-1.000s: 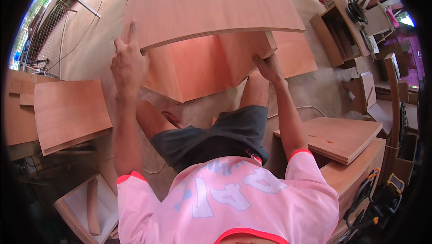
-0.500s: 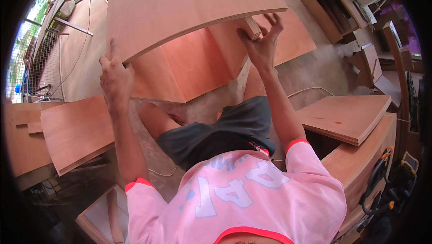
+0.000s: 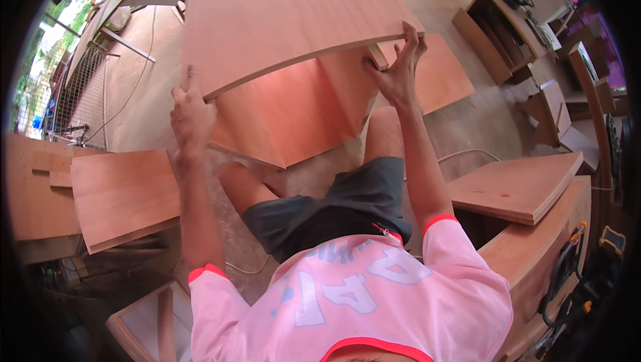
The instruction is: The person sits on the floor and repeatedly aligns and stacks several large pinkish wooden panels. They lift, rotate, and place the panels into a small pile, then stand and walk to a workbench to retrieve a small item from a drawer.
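A large plywood panel [image 3: 294,15] spans the upper middle, its near edge raised toward me. My left hand [image 3: 192,118] grips its near left corner, one finger stretched along the top face. At the near right corner is my right hand [image 3: 399,75], fingertips over the edge and thumb beside a short wooden strip [image 3: 379,56] under the panel. Below the raised edge show reddish plywood boards [image 3: 287,118] set at angles to each other. The far end of the panel runs out of view.
Another flat board [image 3: 441,72] lies on the floor beyond my right hand. Boards rest at left [image 3: 127,195] and on a wooden box [image 3: 534,248] at right. A pale cord [image 3: 467,152] crosses the floor. Open cabinets [image 3: 501,35] stand at far right; clamps [image 3: 567,275] hang near the box.
The panel's near edge has shifted slightly lower in the picture, its left corner rightward. My right fingers, raised off the edge before, now lie over the panel's corner. My left hand keeps its grip.
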`<action>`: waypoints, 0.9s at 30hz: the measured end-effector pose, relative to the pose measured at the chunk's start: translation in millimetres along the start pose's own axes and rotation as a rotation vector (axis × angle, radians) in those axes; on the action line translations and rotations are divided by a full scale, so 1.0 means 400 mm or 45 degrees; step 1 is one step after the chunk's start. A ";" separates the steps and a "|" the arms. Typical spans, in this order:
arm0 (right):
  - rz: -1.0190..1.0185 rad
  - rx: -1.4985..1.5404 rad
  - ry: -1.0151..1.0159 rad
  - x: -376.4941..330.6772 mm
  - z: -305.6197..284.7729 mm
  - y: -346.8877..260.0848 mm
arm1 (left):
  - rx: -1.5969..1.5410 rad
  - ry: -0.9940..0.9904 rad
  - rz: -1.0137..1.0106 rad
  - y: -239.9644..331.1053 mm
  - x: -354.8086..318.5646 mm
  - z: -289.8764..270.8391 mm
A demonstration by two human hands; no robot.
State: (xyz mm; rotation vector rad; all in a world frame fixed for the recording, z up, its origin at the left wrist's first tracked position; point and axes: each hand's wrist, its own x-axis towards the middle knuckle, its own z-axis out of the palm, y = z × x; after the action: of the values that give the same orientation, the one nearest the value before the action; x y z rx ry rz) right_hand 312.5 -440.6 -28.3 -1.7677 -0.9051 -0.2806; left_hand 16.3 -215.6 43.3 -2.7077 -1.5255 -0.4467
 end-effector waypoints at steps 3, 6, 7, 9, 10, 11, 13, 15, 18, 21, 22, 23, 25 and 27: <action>0.012 0.048 0.032 -0.005 0.011 -0.007 | 0.006 -0.016 -0.024 -0.004 -0.003 -0.008; -0.010 0.049 0.094 -0.010 0.026 -0.017 | 0.000 -0.042 -0.106 -0.004 -0.015 -0.022; 0.023 0.043 0.101 -0.009 0.030 -0.017 | 0.002 -0.035 -0.108 -0.003 -0.021 -0.025; -0.040 0.064 0.153 -0.008 0.033 -0.011 | 0.005 -0.038 -0.120 -0.002 -0.042 -0.032; -0.019 0.107 0.157 -0.010 0.033 -0.006 | 0.002 -0.014 -0.090 -0.001 -0.055 -0.033; 0.015 0.159 0.148 -0.013 0.032 0.000 | 0.000 -0.004 -0.073 0.001 -0.065 -0.034; -0.029 0.174 0.182 -0.016 0.030 0.013 | -0.016 0.002 -0.078 0.007 -0.087 -0.033; -0.094 0.179 0.211 -0.015 0.029 0.022 | -0.040 0.012 -0.104 0.014 -0.106 -0.034; -0.044 0.127 0.272 -0.019 0.021 0.019 | -0.085 0.034 -0.156 0.018 -0.152 -0.038; -0.037 0.165 0.313 -0.025 0.021 0.015 | -0.108 0.111 -0.143 0.013 -0.196 -0.037; 0.004 0.211 0.315 -0.029 0.019 0.020 | -0.111 0.157 -0.119 0.008 -0.204 -0.034; 0.003 0.264 0.305 -0.032 0.019 0.030 | -0.113 0.189 -0.098 0.002 -0.212 -0.029; -0.026 0.185 0.338 -0.033 0.025 0.065 | -0.174 0.221 -0.098 -0.006 -0.225 -0.011; -0.143 0.168 0.361 -0.029 0.030 0.111 | -0.272 0.318 -0.130 -0.017 -0.222 0.010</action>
State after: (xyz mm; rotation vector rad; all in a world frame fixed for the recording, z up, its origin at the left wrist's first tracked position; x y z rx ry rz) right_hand 332.3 -441.1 -71.3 -1.5123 -0.7993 -0.5192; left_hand -31.7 -285.6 16.7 -2.5995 -1.6327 -0.9627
